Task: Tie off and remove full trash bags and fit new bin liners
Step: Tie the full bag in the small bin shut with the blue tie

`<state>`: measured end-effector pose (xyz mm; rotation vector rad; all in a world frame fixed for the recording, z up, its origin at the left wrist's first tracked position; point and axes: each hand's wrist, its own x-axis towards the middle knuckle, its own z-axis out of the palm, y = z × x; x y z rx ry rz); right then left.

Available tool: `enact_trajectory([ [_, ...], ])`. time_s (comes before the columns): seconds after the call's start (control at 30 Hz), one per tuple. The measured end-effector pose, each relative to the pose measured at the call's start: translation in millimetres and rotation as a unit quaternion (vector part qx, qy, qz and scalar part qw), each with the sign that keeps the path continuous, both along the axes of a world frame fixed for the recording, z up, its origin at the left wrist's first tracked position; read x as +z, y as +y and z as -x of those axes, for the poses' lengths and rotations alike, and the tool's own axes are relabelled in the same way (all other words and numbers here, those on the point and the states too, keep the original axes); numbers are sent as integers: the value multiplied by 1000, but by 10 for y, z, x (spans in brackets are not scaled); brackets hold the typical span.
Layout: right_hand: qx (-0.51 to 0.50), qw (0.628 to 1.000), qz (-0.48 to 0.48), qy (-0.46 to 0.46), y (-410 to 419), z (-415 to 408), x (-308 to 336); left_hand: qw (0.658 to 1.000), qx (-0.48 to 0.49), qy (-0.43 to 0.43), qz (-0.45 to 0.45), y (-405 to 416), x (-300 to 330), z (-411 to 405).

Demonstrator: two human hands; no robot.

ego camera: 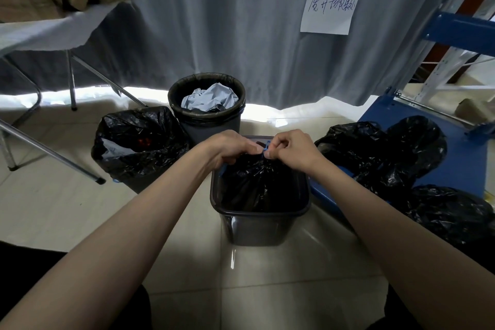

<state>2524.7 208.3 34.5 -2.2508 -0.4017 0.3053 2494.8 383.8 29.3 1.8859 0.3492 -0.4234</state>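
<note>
Both hands, left (230, 149) and right (290, 150), pinch the gathered neck of one black trash bag (257, 182) and its blue drawstring (265, 151), inside the square bin (254, 225) just below them. Three bins in all: a round bin (207, 115) of crumpled paper beyond the hands, a bag-covered one (139, 139) to their left. Filled black bags (388, 158) lie to the right. A paper sign (330, 8) on the curtain bears handwriting I cannot read.
</note>
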Motion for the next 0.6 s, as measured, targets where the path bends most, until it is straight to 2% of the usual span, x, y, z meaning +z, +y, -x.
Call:
enact_trajectory([
  [0.37,88,983,21,160,-101,-50,212,997,68,-39,9,-78,-18,-4],
  [0.6,150,966,73,196,-165,-43,189,987,108,-87,-86,-91,-144,-12],
])
